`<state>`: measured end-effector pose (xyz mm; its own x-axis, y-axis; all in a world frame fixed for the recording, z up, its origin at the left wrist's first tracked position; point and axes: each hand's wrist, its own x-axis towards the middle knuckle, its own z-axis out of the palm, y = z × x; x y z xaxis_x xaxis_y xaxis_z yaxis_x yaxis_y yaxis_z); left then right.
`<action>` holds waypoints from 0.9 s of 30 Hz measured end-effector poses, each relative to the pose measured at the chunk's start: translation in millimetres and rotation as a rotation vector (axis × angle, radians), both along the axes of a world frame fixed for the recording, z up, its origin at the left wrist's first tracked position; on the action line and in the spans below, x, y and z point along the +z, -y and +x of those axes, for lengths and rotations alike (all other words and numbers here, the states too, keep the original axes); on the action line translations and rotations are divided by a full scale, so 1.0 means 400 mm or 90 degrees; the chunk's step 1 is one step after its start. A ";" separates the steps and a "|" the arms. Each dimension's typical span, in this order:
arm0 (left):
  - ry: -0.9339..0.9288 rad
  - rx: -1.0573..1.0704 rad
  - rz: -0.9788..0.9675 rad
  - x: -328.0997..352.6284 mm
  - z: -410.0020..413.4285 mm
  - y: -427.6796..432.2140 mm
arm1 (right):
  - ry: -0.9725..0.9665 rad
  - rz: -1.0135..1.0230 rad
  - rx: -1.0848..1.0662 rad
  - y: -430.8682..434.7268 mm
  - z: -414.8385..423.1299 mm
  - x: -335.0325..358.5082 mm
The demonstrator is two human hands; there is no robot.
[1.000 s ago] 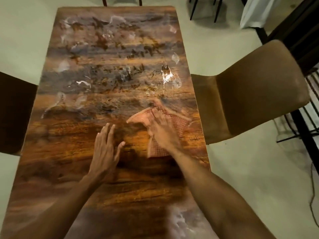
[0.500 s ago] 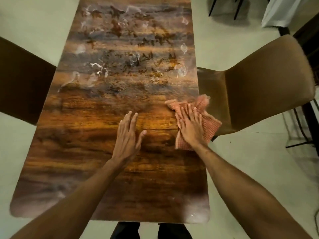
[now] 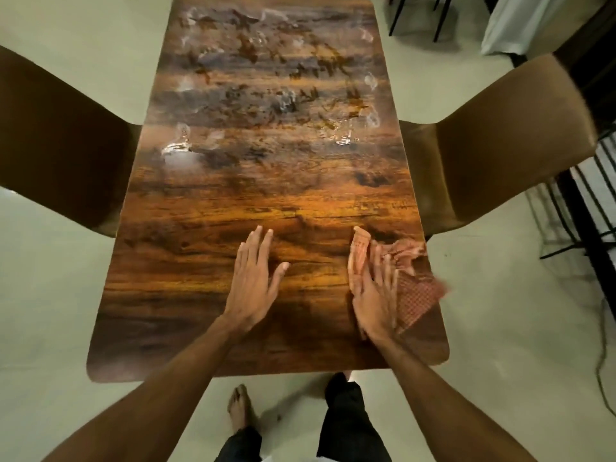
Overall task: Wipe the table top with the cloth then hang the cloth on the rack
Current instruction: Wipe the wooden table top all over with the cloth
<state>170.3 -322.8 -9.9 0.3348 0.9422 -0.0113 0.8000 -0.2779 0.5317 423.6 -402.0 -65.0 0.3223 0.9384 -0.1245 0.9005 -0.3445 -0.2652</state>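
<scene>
A long wooden table top point(image 3: 266, 201) runs away from me, with wet smears and puddles point(image 3: 180, 150) across its far half. A red checked cloth point(image 3: 413, 291) lies at the table's near right edge, partly hanging over it. My right hand point(image 3: 375, 295) presses flat on the cloth's left part, fingers straight and blurred. My left hand point(image 3: 253, 281) rests flat on the bare wood to the left, fingers slightly spread, holding nothing. No rack is clearly identifiable.
A brown chair point(image 3: 493, 141) stands at the table's right side and a dark brown chair point(image 3: 56, 145) at its left. Black metal frames point(image 3: 586, 208) stand at the far right. A white cloth point(image 3: 520, 21) hangs at top right. My feet point(image 3: 240, 408) are below the near edge.
My right hand has dragged the cloth rightward and toward me, to the table's near right edge. My view has pulled back, so the near edge and my feet show. My left hand stays flat.
</scene>
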 end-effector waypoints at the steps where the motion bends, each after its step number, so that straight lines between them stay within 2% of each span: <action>1: 0.004 -0.001 0.003 0.002 -0.033 0.009 | 0.009 -0.006 0.027 0.015 -0.086 0.001; 5: 0.014 -0.006 0.016 0.006 -0.213 0.061 | -0.082 -0.023 0.294 0.072 -0.483 0.019; 7: 0.013 -0.004 0.016 0.001 -0.303 0.083 | -0.105 -0.031 0.364 0.075 -0.551 0.036; 9: 0.021 -0.006 0.006 -0.005 -0.365 0.101 | -0.017 -0.050 0.310 0.069 -0.498 0.024; 11: 0.029 0.001 -0.005 -0.011 -0.414 0.123 | 0.049 -0.104 0.160 0.063 -0.412 0.010; 13: 0.031 0.020 -0.011 -0.015 -0.453 0.145 | 0.031 -0.132 0.047 0.057 -0.391 0.009; 15: 0.028 0.037 -0.010 -0.018 -0.490 0.165 | 0.026 -0.109 0.057 0.046 -0.486 0.018; 17: 0.026 0.063 -0.006 -0.017 -0.537 0.185 | -0.002 -0.075 0.142 0.041 -0.650 0.022; 20: 0.017 0.122 0.000 -0.011 -0.621 0.207 | -0.093 -0.054 0.379 0.056 -0.879 0.027; 22: 0.007 0.156 0.002 -0.007 -0.678 0.217 | -0.102 -0.034 0.478 0.056 -0.910 0.010; 24: 0.001 0.183 0.001 -0.003 -0.716 0.220 | -0.064 -0.008 0.421 0.033 -0.846 -0.011; 27: -0.001 0.208 0.004 0.000 -0.714 0.236 | -0.038 0.016 0.220 0.026 -0.772 -0.012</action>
<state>-115.3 -417.2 -9.7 0.0143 0.9999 -0.0056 0.8486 -0.0092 0.5290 114.7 -412.4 -69.8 -0.0220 0.9938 -0.1090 0.9454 -0.0148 -0.3256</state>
